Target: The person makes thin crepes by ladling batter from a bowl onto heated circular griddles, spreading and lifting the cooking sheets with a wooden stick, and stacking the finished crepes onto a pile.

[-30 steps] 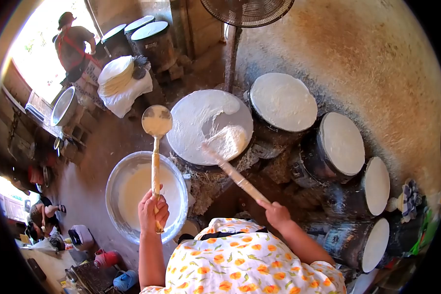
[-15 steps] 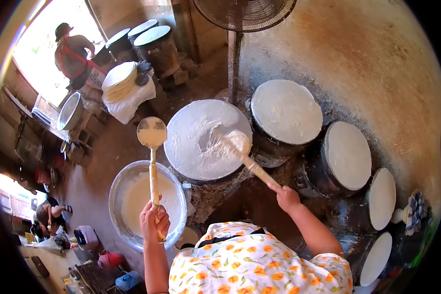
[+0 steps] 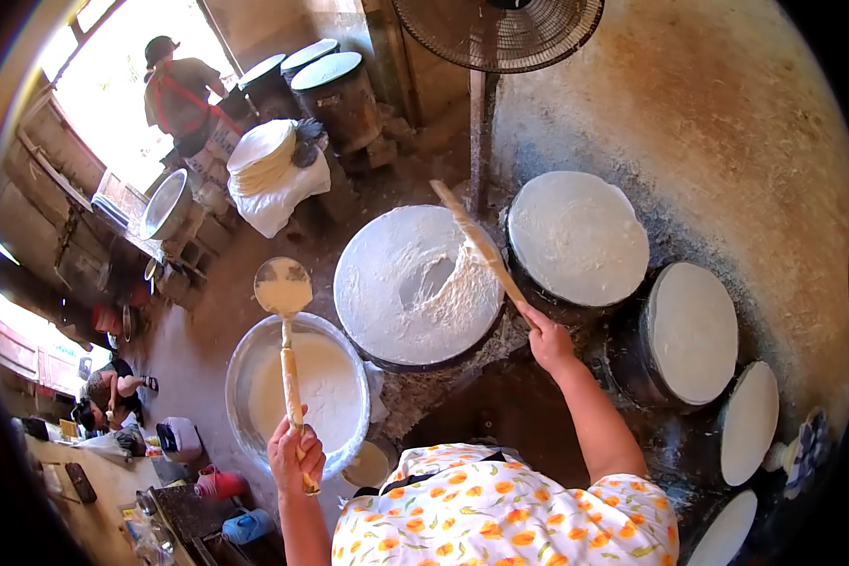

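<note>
My left hand (image 3: 297, 455) is closed round the handle of a ladle (image 3: 283, 287), whose batter-coated bowl is held up past the far rim of a large metal basin (image 3: 233, 401). Pale liquid batter (image 3: 332, 387) fills much of that basin. In my right hand (image 3: 549, 341) is a wooden stick (image 3: 482, 245), slanting up over the right side of a round griddle (image 3: 373, 297). White batter covers this griddle in a layer, thick and ridged at the right, with a thinner greyish patch near the middle.
Several more round white-topped drums curve along the right, the nearest being a griddle (image 3: 575, 236). A stack of flat round sheets (image 3: 261, 151) rests on white cloth at the upper left. A fan (image 3: 500, 33) stands at the back. One person (image 3: 184, 99) is by the doorway, another (image 3: 108, 391) far left.
The stick has lifted from the batter in the middle and swung to the griddle's right side. The ladle has lowered slightly. The whole view has shifted a little, scene moving right and down.
</note>
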A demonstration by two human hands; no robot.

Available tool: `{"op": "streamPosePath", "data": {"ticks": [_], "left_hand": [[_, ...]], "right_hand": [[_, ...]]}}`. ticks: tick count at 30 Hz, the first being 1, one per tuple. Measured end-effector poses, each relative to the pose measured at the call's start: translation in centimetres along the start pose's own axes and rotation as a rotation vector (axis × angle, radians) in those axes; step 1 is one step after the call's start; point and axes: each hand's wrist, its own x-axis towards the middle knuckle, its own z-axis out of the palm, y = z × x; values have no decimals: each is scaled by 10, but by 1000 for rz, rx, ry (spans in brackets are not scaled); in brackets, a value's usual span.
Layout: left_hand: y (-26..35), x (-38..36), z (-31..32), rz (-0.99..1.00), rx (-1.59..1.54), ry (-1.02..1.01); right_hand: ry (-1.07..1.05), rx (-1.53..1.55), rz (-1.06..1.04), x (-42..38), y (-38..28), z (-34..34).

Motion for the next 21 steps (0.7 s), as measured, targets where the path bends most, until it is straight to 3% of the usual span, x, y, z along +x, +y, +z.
{"op": "streamPosePath", "data": {"ticks": [3,9,11,12,13,15,16,19,21], "left_hand": [[-4,1,2,-28,-8,-22],[-8,20,12,-176,8,-92],[1,13,15,-255,-617,-282],[3,10,16,-189,-651,-354],[5,10,11,-118,-598,-352],[10,12,11,-76,-465,-295],[9,15,10,-80,-469,-297],[3,24,17,-147,-255,-150],[-4,28,17,-150,-170,-119]], "right_hand": [[-186,-141,274,-10,-10,-2],[-187,3,108,-12,-12,37],[-67,21,165,-20,-18,8],[7,-12,145,-28,-7,3],[63,12,37,-35,4,3],[-82,-30,198,-55,8,20],[-221,8,411,-54,-31,16],[-177,59,136,-58,-46,46],[-198,51,119,-55,-56,34]]}}
